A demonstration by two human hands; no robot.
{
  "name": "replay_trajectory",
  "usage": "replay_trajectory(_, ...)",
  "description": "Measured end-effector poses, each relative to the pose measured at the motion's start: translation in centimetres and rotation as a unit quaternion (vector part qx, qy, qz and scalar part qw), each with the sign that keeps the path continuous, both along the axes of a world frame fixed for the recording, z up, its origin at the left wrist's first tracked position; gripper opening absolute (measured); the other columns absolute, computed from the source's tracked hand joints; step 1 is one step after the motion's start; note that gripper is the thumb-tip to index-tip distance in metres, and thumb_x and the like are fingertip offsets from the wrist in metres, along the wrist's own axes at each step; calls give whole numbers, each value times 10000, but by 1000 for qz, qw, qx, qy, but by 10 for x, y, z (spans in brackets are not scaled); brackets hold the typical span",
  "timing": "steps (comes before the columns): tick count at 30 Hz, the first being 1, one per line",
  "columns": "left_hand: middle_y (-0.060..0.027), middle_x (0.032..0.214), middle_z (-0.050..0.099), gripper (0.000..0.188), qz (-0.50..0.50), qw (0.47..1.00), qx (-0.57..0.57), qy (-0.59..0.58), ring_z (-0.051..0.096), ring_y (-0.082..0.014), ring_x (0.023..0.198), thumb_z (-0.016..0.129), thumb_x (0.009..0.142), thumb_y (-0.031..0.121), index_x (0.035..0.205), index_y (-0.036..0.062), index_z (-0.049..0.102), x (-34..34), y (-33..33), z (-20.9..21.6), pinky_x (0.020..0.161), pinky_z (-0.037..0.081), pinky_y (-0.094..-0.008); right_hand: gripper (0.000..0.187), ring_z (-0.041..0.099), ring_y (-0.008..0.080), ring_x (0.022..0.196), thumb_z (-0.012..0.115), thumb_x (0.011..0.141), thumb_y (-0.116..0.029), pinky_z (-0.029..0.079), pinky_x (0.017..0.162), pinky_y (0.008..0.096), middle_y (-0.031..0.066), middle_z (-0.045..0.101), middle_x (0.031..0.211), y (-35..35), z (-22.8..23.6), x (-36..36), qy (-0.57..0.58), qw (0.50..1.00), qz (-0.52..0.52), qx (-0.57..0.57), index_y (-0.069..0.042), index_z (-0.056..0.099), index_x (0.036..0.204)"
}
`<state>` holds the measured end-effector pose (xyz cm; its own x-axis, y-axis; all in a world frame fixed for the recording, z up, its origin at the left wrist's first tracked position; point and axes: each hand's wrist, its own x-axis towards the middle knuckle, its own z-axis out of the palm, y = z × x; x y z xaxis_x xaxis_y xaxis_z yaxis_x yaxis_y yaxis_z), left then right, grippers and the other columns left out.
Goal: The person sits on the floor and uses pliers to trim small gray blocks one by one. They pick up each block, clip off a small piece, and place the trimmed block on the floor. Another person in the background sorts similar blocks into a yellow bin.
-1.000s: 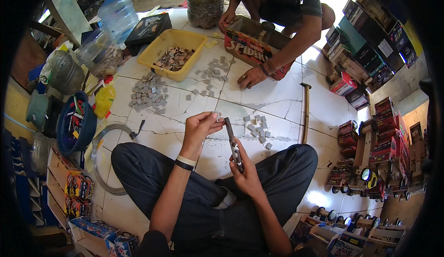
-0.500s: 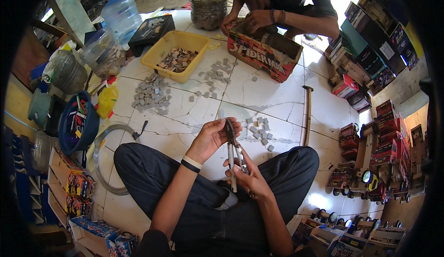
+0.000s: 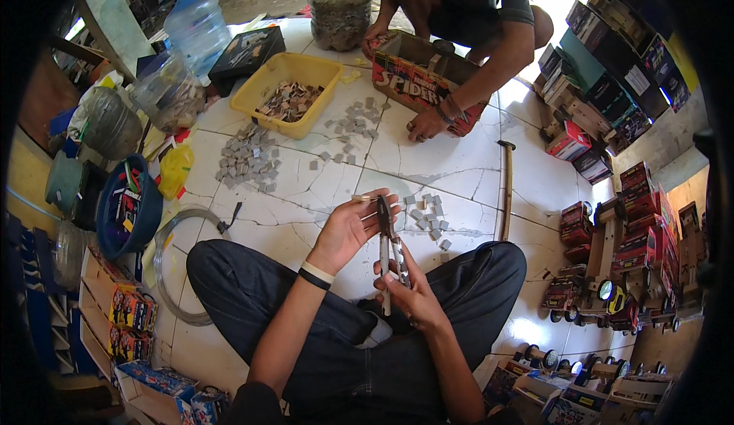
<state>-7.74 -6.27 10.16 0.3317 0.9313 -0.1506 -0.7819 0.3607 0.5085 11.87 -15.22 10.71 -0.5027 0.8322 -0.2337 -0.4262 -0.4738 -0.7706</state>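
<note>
Reader: Where are the pliers (image 3: 384, 222)?

Author: Mid-view, dark head toward 12 o'clock, pale handles toward 6.

Reader: How does each grip stand?

Author: The right grip (image 3: 417, 299) is clasped round the handles, partly hiding them. The left grip (image 3: 342, 230) is at the head, several fingers behind it; a small pale piece (image 3: 361, 198) shows near the thumb, too slight to identify, and whether it is pinched cannot be told.

Reader: And the surroundings?

Author: Reckoned from the pliers, grey squares (image 3: 437, 211) lie on the tiled floor (image 3: 459, 165) between 1 and 2 o'clock, a hammer (image 3: 507, 188) at 2, a yellow basin (image 3: 306, 69) at 11. Between 12 and 1, a co-worker (image 3: 482, 1), cut off by the upper edge, attends a printed box (image 3: 405, 81), its inside partly obscured.
</note>
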Motion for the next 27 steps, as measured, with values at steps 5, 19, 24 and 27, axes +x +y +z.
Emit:
replay_trajectory(5, -251, 1321, 647, 455, 37, 997, -73, 10, 633, -312, 1259, 580, 1058, 218, 1359, -120, 536, -3, 2, 5, 1129, 492, -437, 768, 559, 94, 849, 612, 1014, -67, 508, 726, 262, 46, 583, 1121, 4, -5, 0, -187, 975, -50, 106, -166, 214, 1664)
replay_trajectory(19, -276, 1358, 616, 438, 116, 969, 31, 217, 622, -333, 1278, 547, 1082, 196, 1391, -112, 521, 7, -3, 11, 1113, 511, -444, 760, 538, 128, 924, 584, 975, 18, 459, 818, 264, 72, 598, 1073, 1, -9, -8, -275, 938, -62, 203, -154, 275, 1648)
replay_trajectory(24, -238, 1358, 625, 521, 78, 979, 43, 181, 618, -318, 1284, 541, 1083, 305, 1413, -97, 501, 4, -1, 10, 1126, 494, -432, 759, 540, 119, 900, 588, 996, -4, 473, 795, 269, 69, 588, 1070, 1, -3, -4, -266, 951, -35, 153, -178, 257, 1656)
replay_trajectory(27, -203, 1345, 638, 637, 1, 994, 49, 93, 619, -295, 1281, 540, 1063, 438, 1428, -80, 485, 2, 0, 6, 1132, 484, -417, 771, 553, 137, 893, 588, 1020, -42, 493, 772, 286, 76, 573, 1113, 1, 3, 3, -19, 999, 1, -51, -212, 208, 1669)
